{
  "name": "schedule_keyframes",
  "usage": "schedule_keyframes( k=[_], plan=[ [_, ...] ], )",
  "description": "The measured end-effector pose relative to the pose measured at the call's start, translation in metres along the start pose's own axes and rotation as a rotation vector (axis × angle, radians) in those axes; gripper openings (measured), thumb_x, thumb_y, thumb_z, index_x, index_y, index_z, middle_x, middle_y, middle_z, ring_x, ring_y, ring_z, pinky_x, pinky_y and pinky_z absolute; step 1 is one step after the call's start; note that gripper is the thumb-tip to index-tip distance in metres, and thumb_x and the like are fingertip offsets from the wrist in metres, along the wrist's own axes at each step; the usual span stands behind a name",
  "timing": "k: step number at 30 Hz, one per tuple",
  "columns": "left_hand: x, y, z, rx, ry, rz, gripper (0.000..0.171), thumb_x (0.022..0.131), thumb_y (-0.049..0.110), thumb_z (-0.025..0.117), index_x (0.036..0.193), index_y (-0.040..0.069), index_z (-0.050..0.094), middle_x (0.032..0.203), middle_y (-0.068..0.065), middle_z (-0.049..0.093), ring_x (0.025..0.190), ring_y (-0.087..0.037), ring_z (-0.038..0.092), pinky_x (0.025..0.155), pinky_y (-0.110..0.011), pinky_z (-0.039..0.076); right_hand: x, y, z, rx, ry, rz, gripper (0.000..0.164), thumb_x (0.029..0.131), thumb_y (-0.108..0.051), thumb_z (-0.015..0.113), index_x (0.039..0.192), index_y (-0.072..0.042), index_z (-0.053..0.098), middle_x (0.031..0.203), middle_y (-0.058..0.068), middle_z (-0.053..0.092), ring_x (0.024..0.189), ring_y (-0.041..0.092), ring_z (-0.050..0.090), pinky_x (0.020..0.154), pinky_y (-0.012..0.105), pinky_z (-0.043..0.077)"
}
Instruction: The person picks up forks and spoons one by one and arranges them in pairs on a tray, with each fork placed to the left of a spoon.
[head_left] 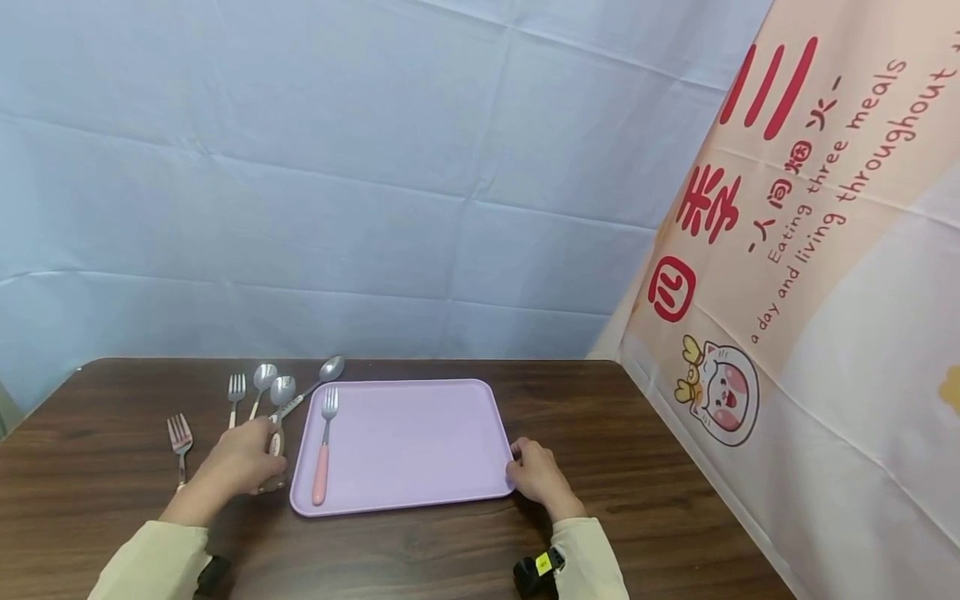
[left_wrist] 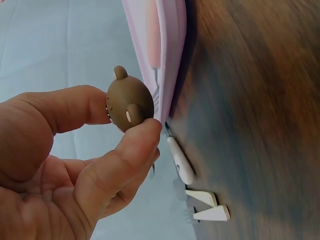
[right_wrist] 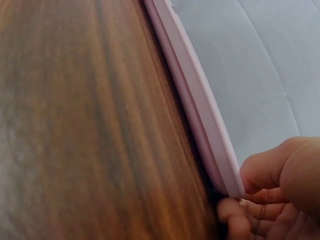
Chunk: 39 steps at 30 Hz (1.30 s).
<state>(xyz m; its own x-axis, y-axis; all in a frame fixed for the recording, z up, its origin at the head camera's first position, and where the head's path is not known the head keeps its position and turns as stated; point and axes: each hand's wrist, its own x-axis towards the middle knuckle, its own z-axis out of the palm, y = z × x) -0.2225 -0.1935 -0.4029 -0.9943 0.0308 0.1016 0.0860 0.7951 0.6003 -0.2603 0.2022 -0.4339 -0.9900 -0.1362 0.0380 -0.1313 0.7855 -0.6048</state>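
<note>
My left hand (head_left: pixel 243 458) pinches a spoon (head_left: pixel 282 390) by its handle, just left of the lilac tray (head_left: pixel 420 442). In the left wrist view, thumb and fingers are around the handle's brown animal-head end (left_wrist: pixel 129 102). On the tray's left side lies a fork (head_left: pixel 321 475) with a pink handle, tines pointing away. My right hand (head_left: pixel 538 477) grips the tray's front right corner. There the right wrist view has the thumb (right_wrist: pixel 262 167) over the rim and other fingers (right_wrist: pixel 234 215) low beside it.
Beyond my left hand lie a second spoon (head_left: pixel 264 377), a fork (head_left: pixel 237 388) and a spoon (head_left: pixel 332 367) with a pale patterned handle, near the tray's far left corner. Farther left is another fork (head_left: pixel 180 433). Pale cloth (head_left: pixel 337 183) hangs behind the wooden table (head_left: pixel 637 467).
</note>
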Motion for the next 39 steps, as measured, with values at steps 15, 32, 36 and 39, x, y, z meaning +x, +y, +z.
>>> schedule_keyframes(
  k=[15,32,36,39],
  plan=[
    [0.004,0.017,0.018,-0.005,0.007,0.024,0.015,0.062,0.003,0.062,0.065,0.006,0.048,0.055,-0.002,0.047,0.042,-0.015,0.048,0.041,-0.029,0.041,0.000,0.001,0.003,-0.010,0.009,-0.013,0.021,0.078,-0.001,0.054,0.098,0.007,0.057,0.072,0.007,0.056,0.062,0.018,0.052,0.054,0.031,0.044],
    [0.010,0.033,0.030,0.005,0.014,0.068,0.018,0.060,0.007,0.066,0.070,0.006,0.051,0.059,-0.002,0.046,0.058,-0.020,0.047,0.048,-0.033,0.038,0.001,0.000,0.001,-0.008,-0.002,-0.002,0.022,0.080,-0.001,0.054,0.100,0.008,0.056,0.073,0.008,0.055,0.065,0.020,0.052,0.057,0.033,0.045],
    [0.011,0.038,0.033,0.011,0.008,0.056,0.018,0.059,0.006,0.065,0.069,0.007,0.050,0.059,-0.002,0.046,0.057,-0.019,0.047,0.049,-0.032,0.038,0.001,0.000,0.001,-0.018,0.007,-0.015,0.021,0.079,0.000,0.055,0.098,0.007,0.056,0.073,0.008,0.056,0.066,0.019,0.053,0.059,0.034,0.046],
    [0.013,0.040,0.036,0.005,-0.001,0.043,0.018,0.060,0.005,0.065,0.066,0.008,0.048,0.057,-0.002,0.046,0.054,-0.018,0.047,0.048,-0.031,0.038,0.001,0.000,0.001,-0.022,0.010,-0.022,0.020,0.079,0.000,0.055,0.097,0.007,0.056,0.073,0.008,0.056,0.066,0.019,0.053,0.058,0.034,0.046]
  ],
)
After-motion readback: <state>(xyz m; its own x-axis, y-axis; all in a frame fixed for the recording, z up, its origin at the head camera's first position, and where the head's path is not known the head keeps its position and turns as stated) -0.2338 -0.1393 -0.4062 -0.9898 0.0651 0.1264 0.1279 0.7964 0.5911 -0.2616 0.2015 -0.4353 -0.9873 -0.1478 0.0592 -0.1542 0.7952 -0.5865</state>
